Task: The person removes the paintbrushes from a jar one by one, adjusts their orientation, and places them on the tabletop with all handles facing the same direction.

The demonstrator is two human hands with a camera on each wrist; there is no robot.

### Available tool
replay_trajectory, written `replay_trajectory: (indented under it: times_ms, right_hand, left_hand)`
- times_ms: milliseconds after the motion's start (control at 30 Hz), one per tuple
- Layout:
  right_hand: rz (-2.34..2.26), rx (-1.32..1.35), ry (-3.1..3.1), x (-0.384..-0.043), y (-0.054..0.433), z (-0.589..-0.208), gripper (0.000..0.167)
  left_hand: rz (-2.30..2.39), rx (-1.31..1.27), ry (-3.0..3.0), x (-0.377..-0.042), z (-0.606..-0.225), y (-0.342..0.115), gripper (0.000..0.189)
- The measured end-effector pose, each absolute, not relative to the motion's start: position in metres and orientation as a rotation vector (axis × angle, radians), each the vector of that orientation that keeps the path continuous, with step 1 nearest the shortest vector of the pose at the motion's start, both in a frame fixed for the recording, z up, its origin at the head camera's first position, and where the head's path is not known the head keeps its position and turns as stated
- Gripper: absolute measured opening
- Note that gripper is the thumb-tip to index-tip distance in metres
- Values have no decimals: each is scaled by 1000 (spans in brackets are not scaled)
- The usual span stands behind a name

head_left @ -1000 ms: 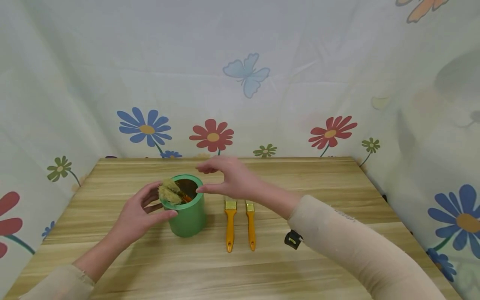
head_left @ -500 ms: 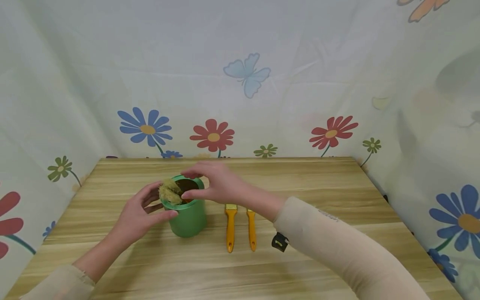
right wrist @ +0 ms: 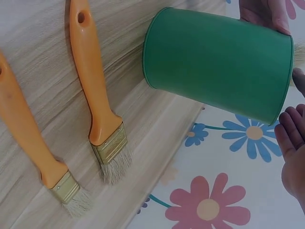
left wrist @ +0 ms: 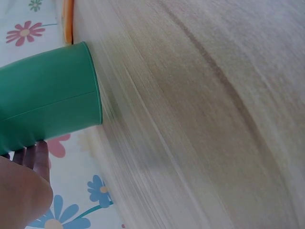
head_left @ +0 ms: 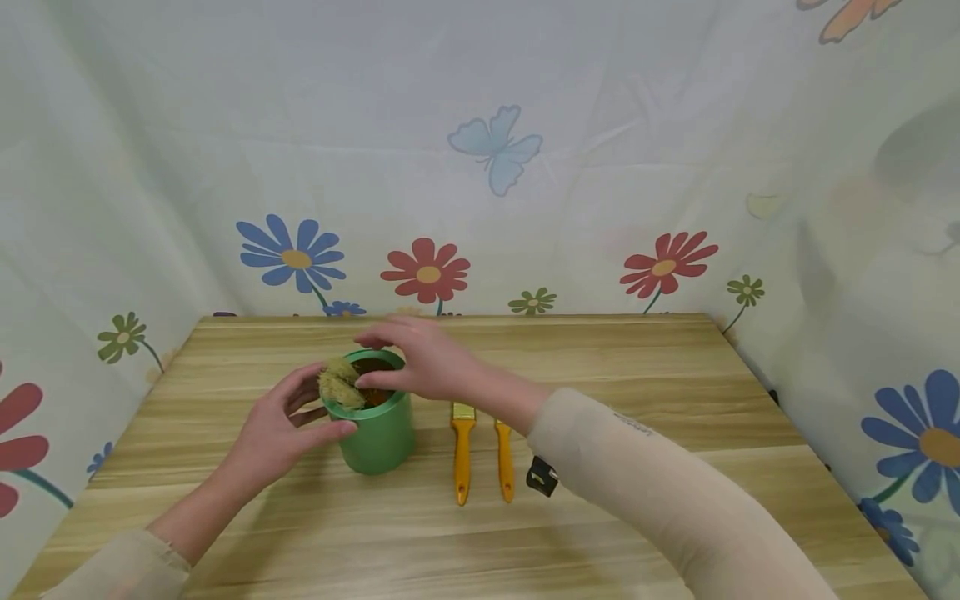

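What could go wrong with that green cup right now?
The cup might tip if the right hand, over its opening, bumps it, though the left hand is around its side. The bristles crowd together at its top, so they could snag one another if lifted out.

I face a pale cloth backdrop (head_left: 337, 125) with printed flowers (head_left: 428, 274) and a blue butterfly (head_left: 498, 150) beyond the wood-grain table (head_left: 360, 542).

In the head view, the right forearm (head_left: 510, 402) hides the bristles of both brushes (head_left: 462, 458), and the cup (head_left: 377, 440) hides its contents' lower ends. The sleeve's mark (head_left: 633, 424) is too small to read. The wrist views' edges cut off the left hand (left wrist: 24, 191) and right hand (right wrist: 293, 152).
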State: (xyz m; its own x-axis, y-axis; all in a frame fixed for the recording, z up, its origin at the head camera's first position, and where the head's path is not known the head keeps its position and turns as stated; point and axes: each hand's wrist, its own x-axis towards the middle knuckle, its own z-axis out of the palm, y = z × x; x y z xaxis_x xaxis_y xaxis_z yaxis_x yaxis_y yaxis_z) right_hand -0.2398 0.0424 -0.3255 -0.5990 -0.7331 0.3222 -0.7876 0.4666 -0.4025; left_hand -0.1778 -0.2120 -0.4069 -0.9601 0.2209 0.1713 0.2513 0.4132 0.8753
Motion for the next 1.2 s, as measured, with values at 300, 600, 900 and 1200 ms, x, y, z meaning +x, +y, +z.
replay_trajectory:
  times_ms: [300,600,900,1200]
  right_hand:
    - [732,1356,-2615,-247,30,-329,56]
    - [728,1377,-2583,-250,21,-331,51]
    - [782,1347,-2558,-256,25,-332,46]
    - [824,1302,-2595,-258,28,-333,41]
  left_hand:
    - [-1642,-425,-2621,-177,-406,-211,86]
    - [-1661,-431,-2599,-176,-406,-212,86]
    - [-1632,-456,-2590,-177,-408,-211,85]
    - [-1645,-448,-2593,-178,-409,-213,86]
